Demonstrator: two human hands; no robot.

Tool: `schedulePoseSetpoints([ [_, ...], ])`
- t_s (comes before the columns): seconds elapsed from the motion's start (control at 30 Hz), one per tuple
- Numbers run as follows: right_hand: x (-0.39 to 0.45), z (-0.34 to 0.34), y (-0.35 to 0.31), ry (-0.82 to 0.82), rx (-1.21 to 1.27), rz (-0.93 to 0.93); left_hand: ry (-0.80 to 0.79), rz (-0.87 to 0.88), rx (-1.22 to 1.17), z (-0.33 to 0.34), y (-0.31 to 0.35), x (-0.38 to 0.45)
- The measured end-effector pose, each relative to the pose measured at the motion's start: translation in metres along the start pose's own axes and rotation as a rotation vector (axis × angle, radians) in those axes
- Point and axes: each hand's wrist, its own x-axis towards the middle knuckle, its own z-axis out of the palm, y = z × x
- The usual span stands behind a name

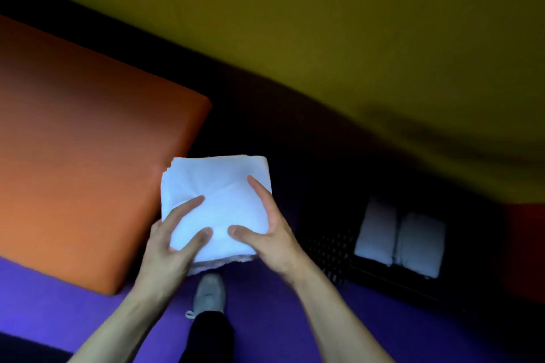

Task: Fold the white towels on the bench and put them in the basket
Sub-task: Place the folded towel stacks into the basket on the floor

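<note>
The orange counter (88,138) lay at the left. Just off its corner, a folded white towel (216,200) was held in the air, the left hand (174,242) and right hand (265,227) each pinching a near corner, thumbs on top. The basket (392,274) sat well apart to the right, nearer the right hand, with two folded towels (401,239) inside.

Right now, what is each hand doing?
Left hand: holding the folded white cloth towel, thumb on top.
Right hand: holding the same towel.
</note>
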Motion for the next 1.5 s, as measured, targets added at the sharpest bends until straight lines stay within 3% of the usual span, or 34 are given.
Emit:
schedulePoseSetpoints([
  [0.4, -0.145, -0.225, 0.143, 0.222, -0.003, -0.026, -0.206, 0.099, 0.049, 0.268, -0.021, -0.104],
  [0.8, -0.108, -0.365, 0.312, 0.568, 0.029, -0.239, -0.434, 0.457, 0.222, 0.469, -0.103, -0.021],
  [1.13, -0.033, -0.416, 0.357, 0.701, -0.107, -0.303, -0.448, 0.543, 0.34, 0.532, -0.117, 0.06],
  [1.23, -0.008, -0.42, 0.371, 0.658, -0.186, -0.175, -0.483, 0.483, 0.692, 0.542, -0.134, 0.084],
  [1.33, 0.014, -0.411, 0.405, 0.524, -0.395, 0.089, -0.557, 0.443, 1.114, 0.552, -0.161, 0.083],
  [1.4, 0.016, -0.405, 0.419, 0.488, -0.482, 0.187, -0.572, 0.466, 1.175, 0.554, -0.173, 0.076],
  [1.5, 0.011, -0.408, 0.42, 0.509, -0.51, 0.166, -0.523, 0.61, 1.167, 0.541, -0.17, 0.064],
])
